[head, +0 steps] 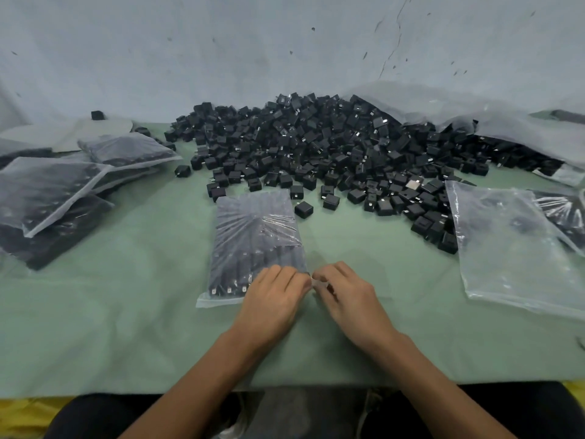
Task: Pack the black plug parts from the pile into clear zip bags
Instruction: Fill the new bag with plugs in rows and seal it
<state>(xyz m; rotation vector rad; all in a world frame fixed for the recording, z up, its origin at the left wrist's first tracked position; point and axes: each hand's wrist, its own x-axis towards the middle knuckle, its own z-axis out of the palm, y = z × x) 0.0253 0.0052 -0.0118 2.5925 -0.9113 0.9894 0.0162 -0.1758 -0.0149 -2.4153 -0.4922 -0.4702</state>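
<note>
A clear zip bag (256, 229) filled with rows of black plug parts (247, 264) is being held flat on the green worktop (126, 312), its near edge being pinched by the left hand (272, 299) and the right hand (348, 296).

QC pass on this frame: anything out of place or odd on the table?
Two small things. A lone plug sits far back left, apart from the pile. One part at the pile's near right edge shows a pale face among black ones. The bag held by the left hand and right hand looks normal.
</note>
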